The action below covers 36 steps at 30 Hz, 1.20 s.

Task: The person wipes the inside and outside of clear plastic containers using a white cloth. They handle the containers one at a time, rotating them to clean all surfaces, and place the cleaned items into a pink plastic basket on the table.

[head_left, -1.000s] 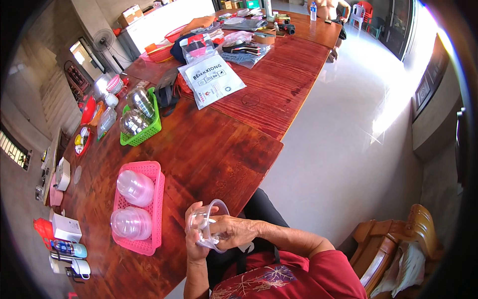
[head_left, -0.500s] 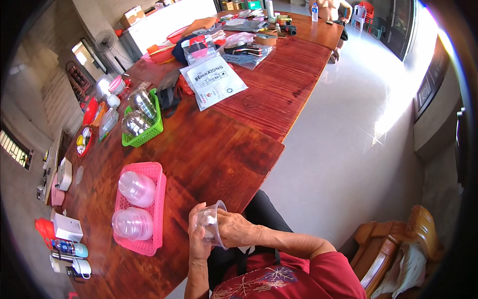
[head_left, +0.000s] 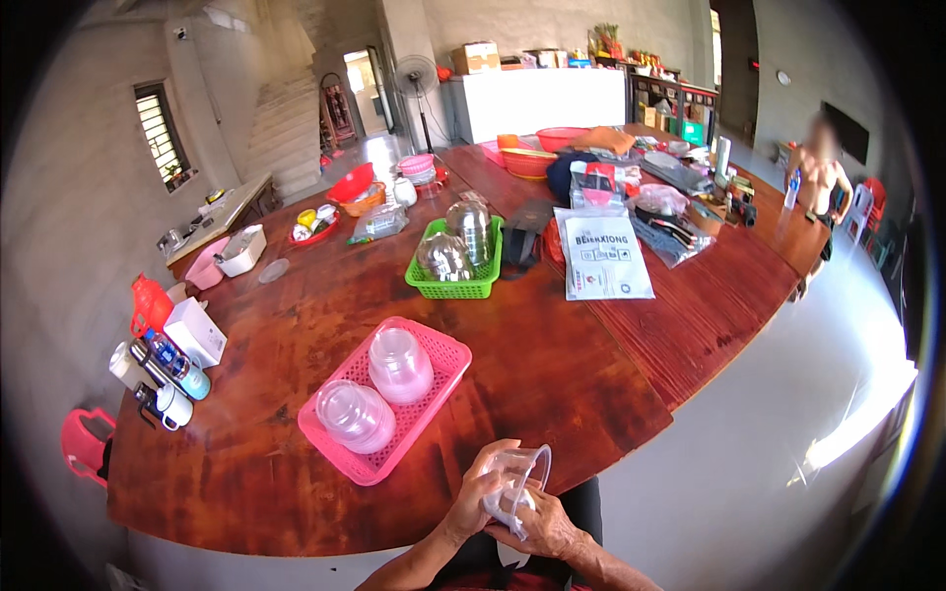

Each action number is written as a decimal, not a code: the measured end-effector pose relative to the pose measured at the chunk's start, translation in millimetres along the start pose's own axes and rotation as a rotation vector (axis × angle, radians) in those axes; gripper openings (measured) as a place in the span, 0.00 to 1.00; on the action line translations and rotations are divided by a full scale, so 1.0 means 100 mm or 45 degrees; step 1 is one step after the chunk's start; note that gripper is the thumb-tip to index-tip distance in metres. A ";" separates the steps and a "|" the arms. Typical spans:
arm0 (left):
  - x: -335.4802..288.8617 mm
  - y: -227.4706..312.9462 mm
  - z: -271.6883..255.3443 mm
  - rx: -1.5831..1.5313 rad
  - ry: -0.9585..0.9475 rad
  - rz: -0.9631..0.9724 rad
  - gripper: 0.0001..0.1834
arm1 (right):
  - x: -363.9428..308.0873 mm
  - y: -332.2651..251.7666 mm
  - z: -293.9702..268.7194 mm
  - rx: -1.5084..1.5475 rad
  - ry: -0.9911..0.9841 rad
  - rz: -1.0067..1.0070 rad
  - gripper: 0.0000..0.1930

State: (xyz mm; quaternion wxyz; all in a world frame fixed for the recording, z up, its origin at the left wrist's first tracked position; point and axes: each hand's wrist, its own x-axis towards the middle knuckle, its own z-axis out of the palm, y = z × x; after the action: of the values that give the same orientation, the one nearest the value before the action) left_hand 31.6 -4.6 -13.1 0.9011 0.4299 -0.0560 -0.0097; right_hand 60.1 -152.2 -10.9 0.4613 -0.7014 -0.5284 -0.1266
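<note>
Over my lap at the table's near edge, I hold a clear plastic cup (head_left: 535,461) tilted on its side, its mouth turned to the right. My left hand (head_left: 467,507) is closed around the cup's outside. The fingers of my right hand (head_left: 554,532) reach into the cup, pressing a crumpled white cloth or tissue (head_left: 509,500) against it; the fingertips are partly hidden. Just beyond my hands, on the table, a pink plastic basket (head_left: 440,394) holds two stacks of upturned clear cups (head_left: 402,366).
Farther off, a green basket (head_left: 453,289) holds shiny clear containers (head_left: 445,258). Bottles and mugs (head_left: 175,404) stand at the left beside a white box (head_left: 196,333). A white plastic mailer (head_left: 606,254) lies before piled goods. A person (head_left: 820,177) stands at the far right.
The view has swung up and left, showing more of the room. My hands still hold the cup, with the right hand's fingers working inside it.
</note>
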 end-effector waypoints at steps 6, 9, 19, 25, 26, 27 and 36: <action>-0.04 0.08 0.01 0.515 0.049 0.256 0.35 | 0.08 0.16 -0.12 -0.345 -0.220 -0.011 0.22; -0.03 0.05 0.02 0.600 0.072 0.334 0.36 | 0.15 0.04 -0.10 -0.205 -0.156 0.057 0.26; -0.06 0.02 0.05 0.108 -0.023 0.273 0.38 | -0.05 -0.14 0.06 0.038 0.079 0.038 0.30; 0.03 0.10 0.01 -0.117 0.135 -0.158 0.40 | -0.08 0.17 0.05 -0.318 0.051 -0.179 0.19; 0.03 0.12 0.03 -0.173 0.129 -0.230 0.45 | -0.04 0.14 0.05 -0.246 0.105 -0.188 0.18; 0.03 0.11 0.01 -0.008 0.089 -0.087 0.49 | 0.00 0.09 0.03 -0.055 0.113 -0.011 0.17; 0.09 -0.13 0.00 0.456 -0.072 0.557 0.54 | 0.04 -0.09 -0.23 0.821 -0.038 0.419 0.16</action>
State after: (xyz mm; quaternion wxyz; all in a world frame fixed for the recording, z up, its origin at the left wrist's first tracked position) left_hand 40.7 -13.5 -22.8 0.7896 0.5594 -0.1736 0.1830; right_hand 61.2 -167.6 9.7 0.6652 -0.5974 -0.4277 0.1328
